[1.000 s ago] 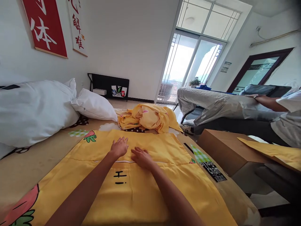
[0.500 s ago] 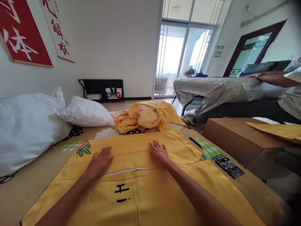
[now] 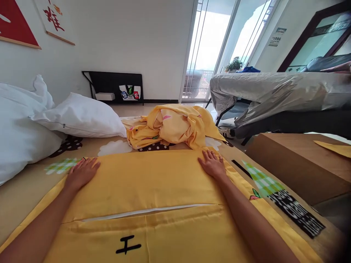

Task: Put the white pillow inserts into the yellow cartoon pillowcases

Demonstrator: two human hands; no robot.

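A yellow pillowcase [image 3: 153,175] lies spread flat on the patterned bed sheet [image 3: 24,204], with a white zipper-like strip across it and a black printed letter nearer me. Flat on its far left corner rests my left hand [image 3: 83,172], fingers stretched out and partly covering a printed strawberry. My right hand [image 3: 213,165] presses palm down by the far right corner, fingers spread. Neither hand holds anything. Beyond the far edge sits a crumpled heap of yellow cloth [image 3: 175,126].
White pillows [image 3: 85,117] lie at the left. On the right stands a cardboard box [image 3: 296,160] with yellow cloth on top. Behind it is a table [image 3: 255,86] covered in silvery plastic. A black low rack [image 3: 115,84] stands against the far wall.
Both hands have moved apart, outward from the middle of the cloth to its far corners. The yellow surface there looks smoother. The camera view has tilted down.
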